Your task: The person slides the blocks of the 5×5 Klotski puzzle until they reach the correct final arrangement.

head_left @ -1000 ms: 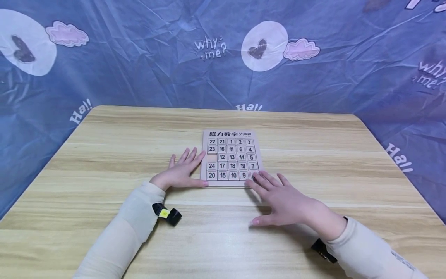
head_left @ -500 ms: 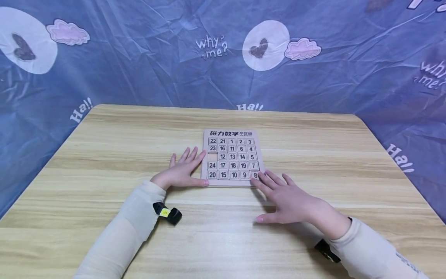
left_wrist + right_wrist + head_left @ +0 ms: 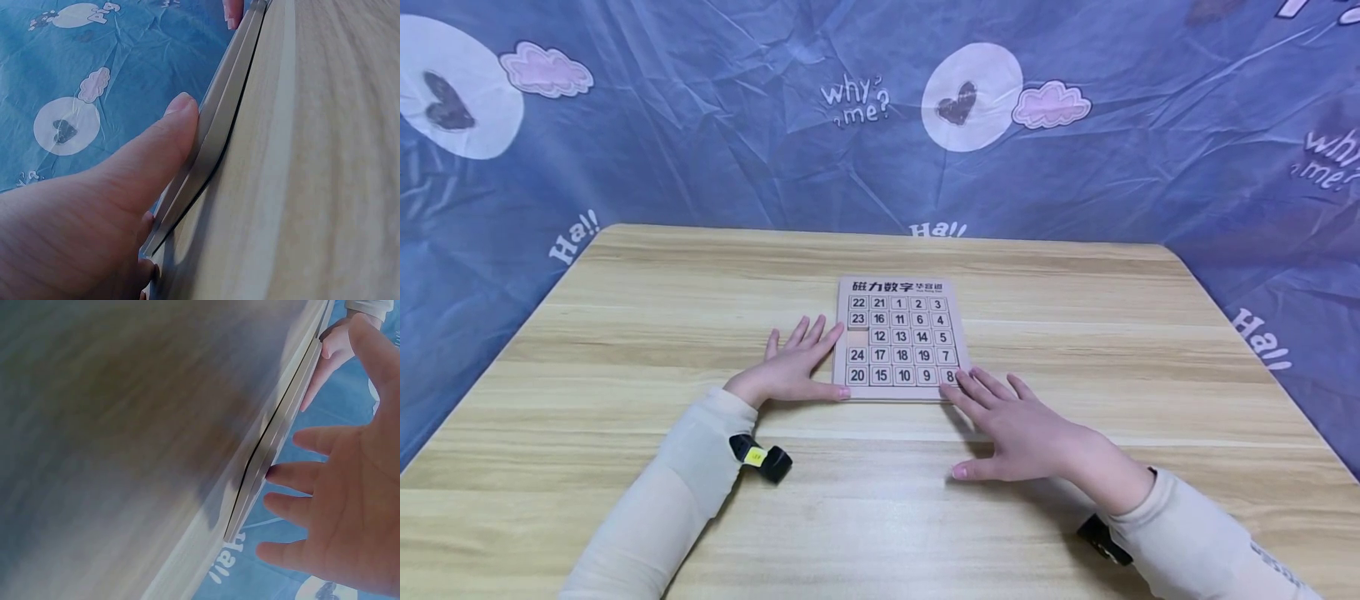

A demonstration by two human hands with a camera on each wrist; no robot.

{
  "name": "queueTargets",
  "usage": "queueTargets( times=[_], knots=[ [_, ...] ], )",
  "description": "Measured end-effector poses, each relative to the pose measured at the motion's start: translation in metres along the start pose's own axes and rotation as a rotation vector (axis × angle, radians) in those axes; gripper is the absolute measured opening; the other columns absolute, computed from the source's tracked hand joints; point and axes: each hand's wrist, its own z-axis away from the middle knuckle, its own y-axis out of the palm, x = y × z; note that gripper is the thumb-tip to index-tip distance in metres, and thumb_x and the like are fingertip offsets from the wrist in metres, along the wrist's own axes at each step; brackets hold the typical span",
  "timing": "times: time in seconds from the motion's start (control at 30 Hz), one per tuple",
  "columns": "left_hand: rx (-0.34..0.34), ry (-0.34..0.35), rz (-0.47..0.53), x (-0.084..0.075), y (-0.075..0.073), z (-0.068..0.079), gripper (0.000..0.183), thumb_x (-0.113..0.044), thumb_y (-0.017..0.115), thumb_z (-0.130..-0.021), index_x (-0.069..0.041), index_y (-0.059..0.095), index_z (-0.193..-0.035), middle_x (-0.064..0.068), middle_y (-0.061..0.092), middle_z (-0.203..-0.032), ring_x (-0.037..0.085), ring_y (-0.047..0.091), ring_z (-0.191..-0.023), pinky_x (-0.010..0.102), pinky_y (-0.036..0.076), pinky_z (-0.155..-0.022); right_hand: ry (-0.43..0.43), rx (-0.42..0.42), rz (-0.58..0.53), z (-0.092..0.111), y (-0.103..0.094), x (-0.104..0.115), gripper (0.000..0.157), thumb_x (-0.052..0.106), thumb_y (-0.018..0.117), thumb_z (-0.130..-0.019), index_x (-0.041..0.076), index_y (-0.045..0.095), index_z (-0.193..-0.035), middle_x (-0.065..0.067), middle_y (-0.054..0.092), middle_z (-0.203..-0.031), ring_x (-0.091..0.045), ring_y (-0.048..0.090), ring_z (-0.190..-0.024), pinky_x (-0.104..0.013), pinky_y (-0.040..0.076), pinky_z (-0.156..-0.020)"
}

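A flat number sliding puzzle (image 3: 895,393) lies on the table, with rows of square numbered tiles and a printed heading at its far end. One vacant slot (image 3: 857,338) shows at the left of the third row, between tiles 23 and 24. My left hand (image 3: 784,375) lies spread along the puzzle's left side, its thumb (image 3: 178,125) on the near left corner and its index fingertip at the left edge. Over the near right corner my right hand (image 3: 1026,432) reaches with extended fingers, fingertips close by tile 8 (image 3: 950,377). In the right wrist view a fingertip (image 3: 275,473) meets the board's edge.
The light wood-grain table (image 3: 700,275) extends around the puzzle on every side. Behind it hangs a blue printed cloth (image 3: 737,133). Both wrists carry small black cameras, the left one (image 3: 773,465) close to the tabletop.
My right hand has shifted slightly right, uncovering tile 8 at the near right corner. Over the last half second both hands have stayed still; the tiles keep their places.
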Motion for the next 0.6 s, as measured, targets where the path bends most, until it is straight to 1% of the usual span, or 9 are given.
queueTargets(
  times=[0.4, 0.6],
  knots=[
    [0.006, 0.004, 0.002, 0.0006, 0.001, -0.0006, 0.098, -0.066, 0.051, -0.069, -0.02, 0.002, -0.14, 0.013, -0.005, -0.142, 0.03, -0.012, -0.126, 0.056, -0.015, -0.091, 0.004, -0.003, -0.003, 0.0012, 0.0019, -0.0002, 0.094, 0.069, 0.044, -0.07, 0.008, 0.021, -0.137, -0.016, 0.016, -0.14, -0.034, 0.011, -0.126, -0.06, 0.012, -0.093],
    [0.005, 0.003, 0.0, -0.0005, 0.0004, 0.0, 0.098, -0.067, 0.05, -0.068, -0.022, 0.0, -0.14, 0.012, -0.006, -0.142, 0.029, -0.012, -0.126, 0.055, -0.015, -0.091, -0.001, -0.003, -0.005, 0.0005, 0.0009, -0.002, 0.094, 0.069, 0.044, -0.07, 0.008, 0.02, -0.138, -0.016, 0.017, -0.14, -0.034, 0.011, -0.126, -0.06, 0.011, -0.093]
  ],
)
